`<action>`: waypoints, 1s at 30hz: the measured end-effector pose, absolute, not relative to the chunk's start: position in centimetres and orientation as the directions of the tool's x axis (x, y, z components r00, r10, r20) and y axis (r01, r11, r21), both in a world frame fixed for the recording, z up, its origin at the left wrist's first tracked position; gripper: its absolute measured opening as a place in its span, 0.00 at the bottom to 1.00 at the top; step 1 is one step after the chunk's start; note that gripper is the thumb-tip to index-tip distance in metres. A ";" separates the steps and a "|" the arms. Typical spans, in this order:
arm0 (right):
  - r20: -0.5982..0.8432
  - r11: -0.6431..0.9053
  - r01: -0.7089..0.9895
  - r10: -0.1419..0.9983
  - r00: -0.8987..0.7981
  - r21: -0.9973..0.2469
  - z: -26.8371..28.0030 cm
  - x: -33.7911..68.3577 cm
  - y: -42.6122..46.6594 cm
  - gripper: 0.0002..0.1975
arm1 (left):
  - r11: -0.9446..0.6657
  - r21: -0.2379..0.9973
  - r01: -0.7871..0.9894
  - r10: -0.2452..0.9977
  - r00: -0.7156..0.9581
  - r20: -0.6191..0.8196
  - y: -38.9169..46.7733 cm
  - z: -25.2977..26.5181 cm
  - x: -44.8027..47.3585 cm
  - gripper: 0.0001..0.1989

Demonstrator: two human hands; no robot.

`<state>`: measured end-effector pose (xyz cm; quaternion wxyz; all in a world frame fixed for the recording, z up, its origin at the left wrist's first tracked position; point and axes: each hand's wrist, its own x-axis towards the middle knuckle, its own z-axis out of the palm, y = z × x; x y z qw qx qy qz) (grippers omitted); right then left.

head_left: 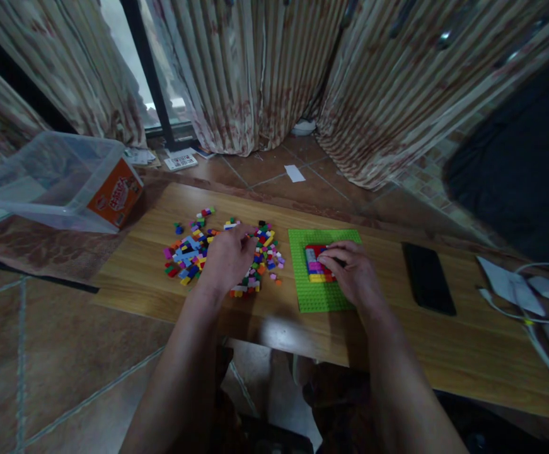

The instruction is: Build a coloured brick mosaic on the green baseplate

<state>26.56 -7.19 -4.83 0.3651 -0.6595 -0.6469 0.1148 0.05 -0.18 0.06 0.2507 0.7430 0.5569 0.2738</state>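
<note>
Hands (227,260) over bricks (188,255), green baseplate (319,299), perhaps phone (428,279)

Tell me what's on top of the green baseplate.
On the green baseplate: red, grey, pink, blue and yellow bricks. The right hand hides whatever lies beneath it.

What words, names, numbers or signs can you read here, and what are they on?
None can be read for sure.
Orange label on the clear plastic box: big white lettering, too blurred to read.
White booklet on the floor: dark print, too small and blurred.
Black phone: no text shows.
Loose bricks: no lettering can be made out.
</note>
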 end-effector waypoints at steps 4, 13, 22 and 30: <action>0.327 0.125 0.783 0.939 0.105 -0.610 -4.9 26.8 -7.1 0.08 | -0.269 0.667 0.694 0.959 0.260 0.117 -0.4 0.3 0.0 0.15; 0.348 0.179 0.762 0.935 0.064 -0.623 -4.6 26.5 -7.1 0.10 | -0.270 0.595 0.757 0.954 0.292 0.060 -0.6 0.5 0.0 0.14; 0.335 0.174 0.749 0.940 0.068 -0.639 -4.4 26.4 -7.2 0.11 | -0.277 0.601 0.749 0.949 0.310 0.052 -0.5 0.3 -0.1 0.14; 0.316 0.163 0.741 0.946 0.070 -0.652 -4.6 26.6 -7.3 0.10 | -0.257 0.582 0.771 0.952 0.305 0.017 -0.8 0.8 0.1 0.13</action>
